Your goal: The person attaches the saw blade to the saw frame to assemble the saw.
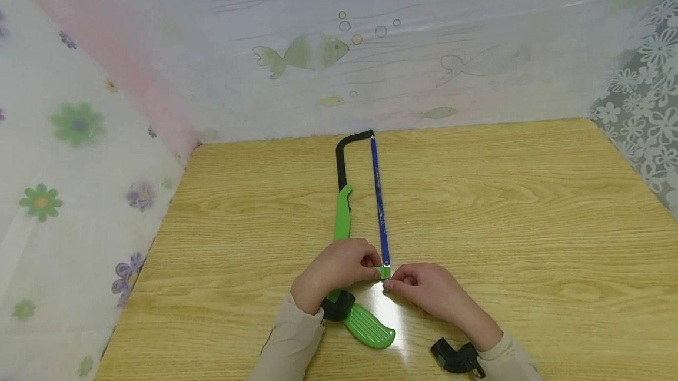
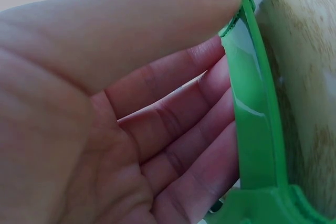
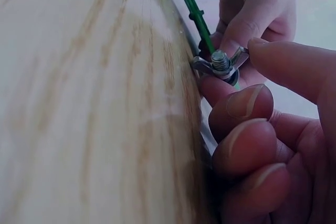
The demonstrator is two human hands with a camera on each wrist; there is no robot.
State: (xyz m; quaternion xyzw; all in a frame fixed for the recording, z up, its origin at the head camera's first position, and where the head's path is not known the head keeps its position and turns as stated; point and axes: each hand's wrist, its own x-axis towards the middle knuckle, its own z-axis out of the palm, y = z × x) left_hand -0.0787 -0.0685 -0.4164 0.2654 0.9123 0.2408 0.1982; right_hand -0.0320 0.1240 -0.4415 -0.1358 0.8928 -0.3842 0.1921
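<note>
A hacksaw with a green handle and frame (image 1: 342,216) lies on the wooden table, its black front bow at the far end and its blue blade (image 1: 379,204) on the right. My left hand (image 1: 339,266) reaches over the frame and pinches the green blade holder at the blade's near end. In the left wrist view, the thumb presses on the green frame part (image 2: 254,114) and the fingers lie behind it. A metal wing nut (image 3: 220,66) sits on a threaded bolt there. Thumb and index finger of my right hand (image 1: 439,295) are at the wing nut, the thumb touching one wing.
The wood-grain table (image 1: 503,210) spreads out on both sides of the saw. Behind it hangs a pale sheet with printed fish (image 1: 318,51); flowered sheeting (image 1: 42,201) stands at the left. Black wrist devices (image 1: 455,357) are strapped at both sleeves.
</note>
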